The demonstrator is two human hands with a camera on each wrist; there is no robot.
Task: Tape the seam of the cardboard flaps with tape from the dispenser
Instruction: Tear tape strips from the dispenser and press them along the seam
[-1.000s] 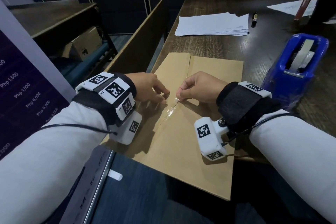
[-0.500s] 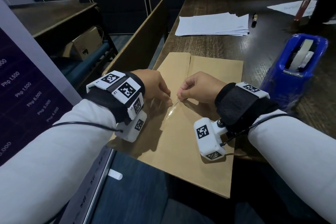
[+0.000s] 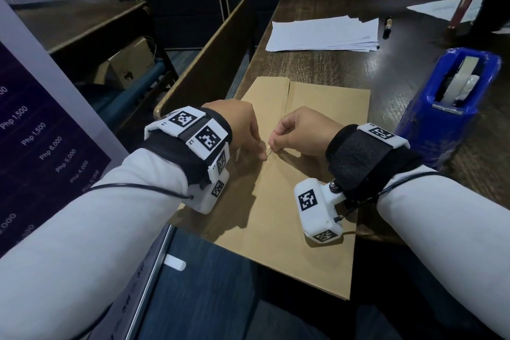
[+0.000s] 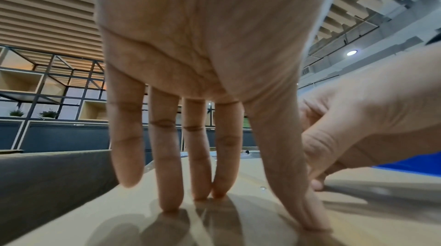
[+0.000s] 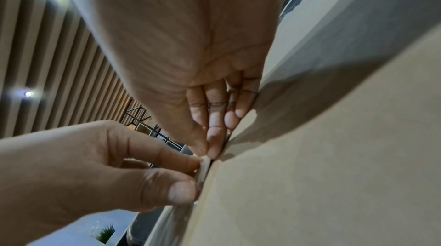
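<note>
Cardboard (image 3: 298, 201) lies flat on the bench (image 3: 358, 69), near edge hanging over the front, seam (image 3: 287, 96) running away from the person down the middle. Clear tape strip (image 5: 203, 170) sits on the seam around mid-length; hard to see how far it runs. Right hand (image 3: 300, 135) pinches the free tape end between thumb and forefinger, just above the seam. Left hand (image 3: 237, 130) is spread, fingers straight, fingertips (image 4: 169, 206) pressing the cardboard beside the seam, thumb down on the tape line next to the right hand's pinch. Judgement: step in hand is laying the strip down. To do it well: keep the end taut and low, centre the strip over the gap so both flaps get equal cover, walk the left thumb along behind the pinch to push air out, and let go only at the last bit. Risk: slack tape wrinkles or drifts off the seam. Blue dispenser (image 3: 447, 107) stands well apart to the right, paper stack (image 3: 323, 33) at the far side.
</note>
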